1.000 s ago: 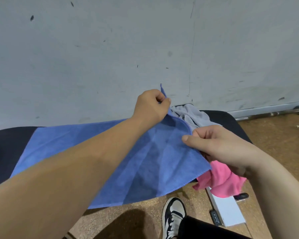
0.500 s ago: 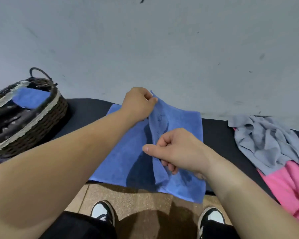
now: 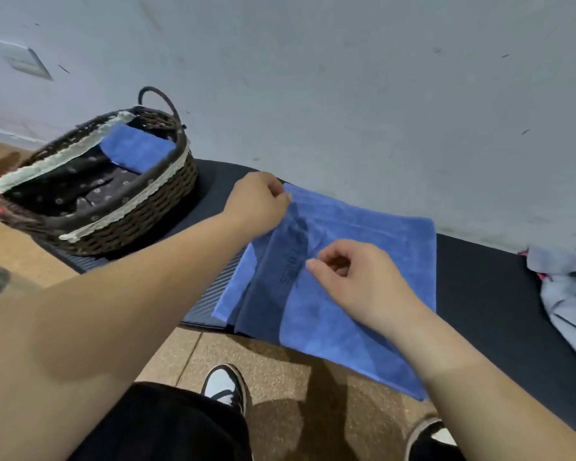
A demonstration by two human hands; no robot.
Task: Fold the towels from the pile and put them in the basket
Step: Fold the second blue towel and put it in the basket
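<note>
Head view: the blue towel (image 3: 379,247), spread on the dark tabletop (image 3: 479,287) beside the wicker basket (image 3: 140,224), is pinched at its far corner by the left hand (image 3: 260,204) and at a middle fold by the right hand (image 3: 356,274).

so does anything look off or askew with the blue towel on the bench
Only the blue towel: its folded-over layer stops short of the left edge at a slant, and its near side overhangs the bench.
</note>
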